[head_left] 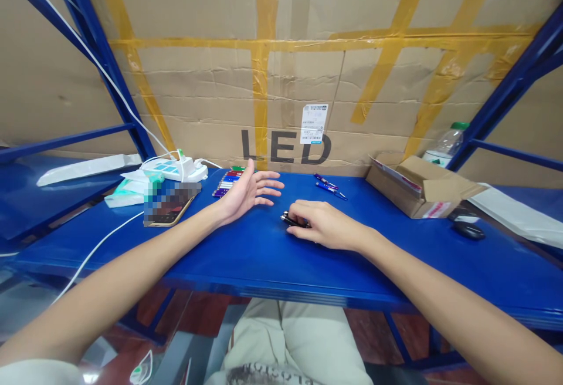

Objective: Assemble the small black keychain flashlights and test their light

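Observation:
My left hand (246, 194) is held above the blue table with its fingers spread and its palm turned to the right, holding nothing. Just behind it lies a row of several pens (225, 184) in white, blue, red, purple and green, partly hidden by the hand. My right hand (323, 225) is closed around a black pen (285, 218) with silver parts, low over the table. Whether more than one pen is in that grip, I cannot tell. Farther back lie a blue pen (331, 190) and a dark purple pen (324, 181), side by side.
A phone (178, 212) and a white power strip (169, 168) with cables are at the left, beside a green-and-white packet (127, 191). An open cardboard box (407, 188), a black mouse (468, 230) and a bottle (446, 143) stand right. A taped cardboard sheet (197, 97) backs the table (264, 262).

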`<state>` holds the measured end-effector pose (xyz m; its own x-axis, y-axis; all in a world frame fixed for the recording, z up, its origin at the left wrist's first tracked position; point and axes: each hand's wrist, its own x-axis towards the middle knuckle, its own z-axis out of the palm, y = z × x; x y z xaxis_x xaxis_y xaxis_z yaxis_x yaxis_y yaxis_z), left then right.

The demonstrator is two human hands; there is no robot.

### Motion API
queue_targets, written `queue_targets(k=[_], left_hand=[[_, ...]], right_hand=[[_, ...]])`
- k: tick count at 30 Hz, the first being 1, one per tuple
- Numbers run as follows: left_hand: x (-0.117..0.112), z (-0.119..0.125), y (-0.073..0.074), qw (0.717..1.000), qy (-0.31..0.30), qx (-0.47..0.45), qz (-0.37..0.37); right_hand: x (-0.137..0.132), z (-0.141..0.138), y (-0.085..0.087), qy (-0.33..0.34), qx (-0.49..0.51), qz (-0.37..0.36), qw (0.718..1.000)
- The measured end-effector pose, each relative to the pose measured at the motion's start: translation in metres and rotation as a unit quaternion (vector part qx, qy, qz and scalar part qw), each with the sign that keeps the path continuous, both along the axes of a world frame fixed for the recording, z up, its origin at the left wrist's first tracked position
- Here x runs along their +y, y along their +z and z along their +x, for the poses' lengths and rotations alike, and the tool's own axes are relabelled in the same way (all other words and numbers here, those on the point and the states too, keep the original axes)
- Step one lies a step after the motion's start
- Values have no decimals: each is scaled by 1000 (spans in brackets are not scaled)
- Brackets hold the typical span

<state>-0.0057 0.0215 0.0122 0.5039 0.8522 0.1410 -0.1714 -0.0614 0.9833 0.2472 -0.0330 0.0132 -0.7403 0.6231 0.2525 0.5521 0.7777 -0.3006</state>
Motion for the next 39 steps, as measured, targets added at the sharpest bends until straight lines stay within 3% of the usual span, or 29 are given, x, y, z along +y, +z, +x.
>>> queue_targets(k=[10, 20, 23, 25, 30, 33, 39], left_hand=[[3, 0, -2, 1000, 8, 17, 24], [1, 2, -8, 977, 47, 161, 134], [0, 2, -11, 955, 51, 206, 207], [-1, 0, -14, 926, 44, 245, 286], [-7, -3, -18, 861, -28, 315, 397], [-10, -2, -17, 848, -60, 333, 408], [-14, 4, -16, 854, -77, 318, 404]], right_hand=[[5, 3, -1, -46, -30, -21, 998], [30, 28, -6, -93, -40, -53, 993], [32, 27, -8, -86, -36, -46, 995], [31, 24, -10, -82, -24, -41, 996], [29, 23, -8, -62, 0, -73, 995], [30, 29, -2, -72, 0, -96, 993], [30, 33, 4, -70, 16, -153, 986]])
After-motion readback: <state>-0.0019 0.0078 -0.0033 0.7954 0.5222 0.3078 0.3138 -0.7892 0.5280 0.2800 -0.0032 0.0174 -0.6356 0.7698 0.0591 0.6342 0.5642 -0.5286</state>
